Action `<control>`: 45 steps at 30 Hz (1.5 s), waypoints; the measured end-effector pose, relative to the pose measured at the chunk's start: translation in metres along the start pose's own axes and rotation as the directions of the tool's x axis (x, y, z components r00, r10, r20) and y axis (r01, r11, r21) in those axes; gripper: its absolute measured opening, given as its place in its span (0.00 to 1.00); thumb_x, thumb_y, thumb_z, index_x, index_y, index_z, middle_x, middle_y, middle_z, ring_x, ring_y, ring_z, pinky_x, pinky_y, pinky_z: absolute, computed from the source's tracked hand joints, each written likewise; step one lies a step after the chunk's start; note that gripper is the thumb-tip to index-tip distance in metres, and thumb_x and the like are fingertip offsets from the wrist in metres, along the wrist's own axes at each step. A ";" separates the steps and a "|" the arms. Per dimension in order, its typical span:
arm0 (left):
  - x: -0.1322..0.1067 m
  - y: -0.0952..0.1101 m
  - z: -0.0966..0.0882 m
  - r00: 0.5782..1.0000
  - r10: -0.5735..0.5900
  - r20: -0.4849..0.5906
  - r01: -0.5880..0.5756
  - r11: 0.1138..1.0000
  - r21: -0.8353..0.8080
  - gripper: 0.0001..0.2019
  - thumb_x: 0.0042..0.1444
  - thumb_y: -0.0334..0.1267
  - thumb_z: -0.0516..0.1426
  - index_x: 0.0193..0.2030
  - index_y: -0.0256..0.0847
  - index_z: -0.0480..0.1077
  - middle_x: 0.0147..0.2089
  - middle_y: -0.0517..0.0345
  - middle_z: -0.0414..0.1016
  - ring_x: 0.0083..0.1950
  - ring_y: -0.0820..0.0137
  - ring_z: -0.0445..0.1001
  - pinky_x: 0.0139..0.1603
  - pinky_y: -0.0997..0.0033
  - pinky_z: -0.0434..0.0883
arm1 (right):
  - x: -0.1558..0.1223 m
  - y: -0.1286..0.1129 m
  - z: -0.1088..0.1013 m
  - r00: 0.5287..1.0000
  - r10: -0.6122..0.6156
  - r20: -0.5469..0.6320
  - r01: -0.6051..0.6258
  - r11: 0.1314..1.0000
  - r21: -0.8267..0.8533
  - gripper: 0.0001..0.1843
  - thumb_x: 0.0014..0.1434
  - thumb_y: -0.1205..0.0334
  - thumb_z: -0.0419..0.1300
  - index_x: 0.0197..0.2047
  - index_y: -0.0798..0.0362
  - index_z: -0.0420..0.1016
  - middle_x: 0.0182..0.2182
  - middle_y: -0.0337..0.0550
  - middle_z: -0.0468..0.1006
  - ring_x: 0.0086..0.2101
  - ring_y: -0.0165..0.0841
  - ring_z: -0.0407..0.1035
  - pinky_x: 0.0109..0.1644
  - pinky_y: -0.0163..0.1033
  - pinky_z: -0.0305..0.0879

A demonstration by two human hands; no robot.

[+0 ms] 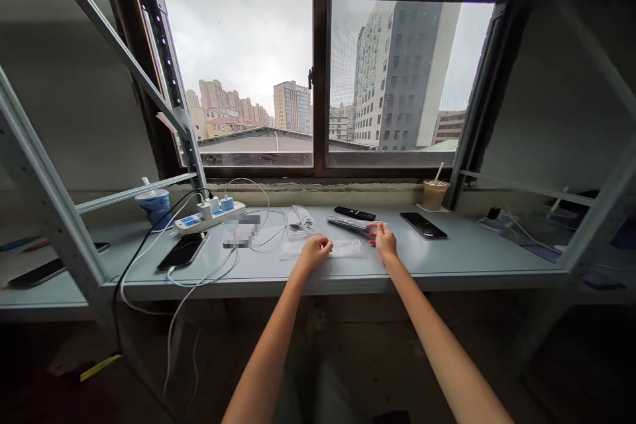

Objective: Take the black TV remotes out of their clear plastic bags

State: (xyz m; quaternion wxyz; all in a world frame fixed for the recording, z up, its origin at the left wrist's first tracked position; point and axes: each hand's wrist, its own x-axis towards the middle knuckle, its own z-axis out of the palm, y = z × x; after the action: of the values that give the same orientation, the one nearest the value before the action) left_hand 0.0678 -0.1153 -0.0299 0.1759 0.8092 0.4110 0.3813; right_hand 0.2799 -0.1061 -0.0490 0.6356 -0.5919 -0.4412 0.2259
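I watch through single head camera: wide lens, faces forward, slightly down, across grey table [472,255] toward window [238,53]; table edge close.

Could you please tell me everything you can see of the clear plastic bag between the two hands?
The clear plastic bag is a thin, see-through, long sleeve lying flat on the pale table, near its front edge. The left hand rests on its left end; the right hand is at its right end, beside a grey remote. Whether anything is inside is too faint to tell.
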 end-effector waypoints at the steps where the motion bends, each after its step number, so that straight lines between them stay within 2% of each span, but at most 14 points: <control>1: 0.000 0.000 0.000 1.000 0.004 -0.005 -0.004 1.000 0.001 0.14 0.50 0.36 0.47 0.17 0.38 0.65 0.20 0.61 0.64 0.26 0.74 0.62 0.30 0.74 0.57 | 0.000 0.000 0.000 1.000 0.005 -0.007 -0.005 1.000 0.018 0.24 0.56 0.47 0.39 0.35 0.52 0.70 0.39 0.49 0.74 0.34 0.36 0.71 0.26 0.36 0.68; 4: 0.001 0.000 0.000 1.000 0.009 -0.012 -0.009 1.000 0.002 0.14 0.50 0.35 0.47 0.17 0.38 0.65 0.19 0.61 0.63 0.26 0.74 0.61 0.30 0.74 0.57 | -0.001 -0.001 0.001 1.000 0.019 -0.020 -0.018 0.998 0.058 0.24 0.56 0.46 0.39 0.36 0.52 0.69 0.38 0.48 0.74 0.33 0.36 0.72 0.26 0.37 0.68; 8: 0.001 -0.001 0.000 1.000 0.020 -0.011 -0.020 1.000 0.002 0.14 0.49 0.35 0.47 0.17 0.38 0.65 0.19 0.62 0.63 0.25 0.74 0.62 0.29 0.75 0.57 | -0.001 -0.002 0.001 0.999 0.031 -0.025 -0.029 0.997 0.075 0.22 0.57 0.47 0.39 0.31 0.51 0.66 0.36 0.47 0.73 0.31 0.35 0.72 0.25 0.37 0.69; 14: 0.001 -0.001 -0.001 0.997 0.015 -0.071 -0.011 0.998 0.062 0.14 0.50 0.34 0.47 0.19 0.37 0.67 0.25 0.59 0.65 0.28 0.74 0.63 0.34 0.74 0.60 | 0.003 0.001 0.003 0.999 0.030 -0.040 -0.027 0.998 0.063 0.19 0.57 0.51 0.41 0.26 0.52 0.65 0.32 0.45 0.74 0.29 0.33 0.72 0.28 0.36 0.70; 17: 0.000 0.001 0.000 0.998 -0.005 -0.056 0.012 0.994 0.111 0.13 0.51 0.34 0.47 0.19 0.38 0.67 0.26 0.59 0.66 0.29 0.74 0.64 0.34 0.75 0.61 | 0.004 0.003 0.004 0.999 0.032 -0.027 -0.030 0.999 0.042 0.17 0.56 0.53 0.43 0.27 0.52 0.67 0.30 0.44 0.75 0.26 0.32 0.71 0.26 0.35 0.69; 20: -0.001 0.002 0.003 0.999 -0.032 -0.043 0.039 0.984 0.173 0.12 0.50 0.34 0.49 0.19 0.38 0.67 0.26 0.58 0.67 0.30 0.73 0.66 0.33 0.74 0.61 | 0.006 0.004 0.004 0.998 0.017 -0.052 -0.016 1.000 0.017 0.16 0.54 0.54 0.45 0.31 0.53 0.70 0.33 0.44 0.75 0.28 0.31 0.71 0.26 0.34 0.67; 23: -0.003 0.004 0.005 0.995 -0.060 -0.075 0.076 0.969 0.234 0.11 0.50 0.35 0.50 0.20 0.38 0.68 0.29 0.56 0.70 0.33 0.71 0.68 0.35 0.72 0.62 | 0.007 0.006 0.002 0.996 0.003 -0.087 -0.005 1.000 -0.031 0.16 0.50 0.54 0.51 0.37 0.54 0.71 0.35 0.45 0.75 0.26 0.30 0.70 0.25 0.33 0.66; 26: -0.004 0.006 0.006 0.994 -0.075 -0.082 0.094 0.957 0.273 0.11 0.50 0.35 0.50 0.21 0.38 0.69 0.30 0.55 0.71 0.34 0.70 0.69 0.36 0.72 0.62 | 0.006 0.008 0.001 0.996 -0.028 -0.079 0.019 0.994 -0.107 0.17 0.43 0.56 0.58 0.36 0.56 0.73 0.28 0.44 0.76 0.21 0.30 0.68 0.25 0.34 0.63; 29: -0.005 0.007 0.006 0.994 -0.080 -0.076 0.099 0.949 0.301 0.10 0.50 0.34 0.50 0.22 0.38 0.69 0.30 0.55 0.71 0.34 0.70 0.69 0.36 0.72 0.63 | 0.004 0.008 0.001 0.995 -0.083 -0.055 0.072 0.980 -0.184 0.17 0.39 0.57 0.61 0.34 0.57 0.75 0.23 0.43 0.75 0.20 0.30 0.67 0.26 0.35 0.62; 34: -0.005 0.010 0.005 0.991 -0.075 -0.111 0.109 0.935 0.338 0.10 0.50 0.35 0.51 0.24 0.38 0.70 0.33 0.53 0.72 0.39 0.67 0.70 0.40 0.71 0.63 | 0.001 0.005 0.004 0.983 -0.186 -0.005 0.175 0.937 -0.304 0.18 0.38 0.55 0.62 0.32 0.57 0.76 0.21 0.41 0.75 0.22 0.31 0.66 0.27 0.35 0.60; 41: -0.009 0.011 0.002 0.989 -0.061 -0.138 0.106 0.931 0.350 0.10 0.51 0.33 0.50 0.21 0.38 0.68 0.32 0.53 0.72 0.37 0.68 0.70 0.39 0.70 0.64 | -0.005 0.000 0.006 0.959 -0.265 0.105 0.282 0.830 -0.482 0.12 0.47 0.55 0.58 0.32 0.54 0.76 0.21 0.39 0.73 0.24 0.30 0.66 0.28 0.33 0.59; 45: -0.009 0.012 0.000 0.988 -0.045 -0.148 0.094 0.933 0.347 0.11 0.50 0.33 0.50 0.20 0.39 0.67 0.30 0.54 0.71 0.38 0.68 0.69 0.39 0.71 0.63 | -0.013 -0.006 0.013 0.948 -0.289 0.131 0.306 0.728 -0.614 0.10 0.48 0.60 0.58 0.35 0.52 0.75 0.30 0.42 0.73 0.31 0.32 0.67 0.31 0.33 0.58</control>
State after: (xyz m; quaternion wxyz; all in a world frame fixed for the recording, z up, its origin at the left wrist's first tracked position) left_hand 0.0702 -0.1295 -0.0269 0.0127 0.7843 0.5121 0.3500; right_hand 0.2611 -0.1112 -0.0483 0.4243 -0.6878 -0.5881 -0.0308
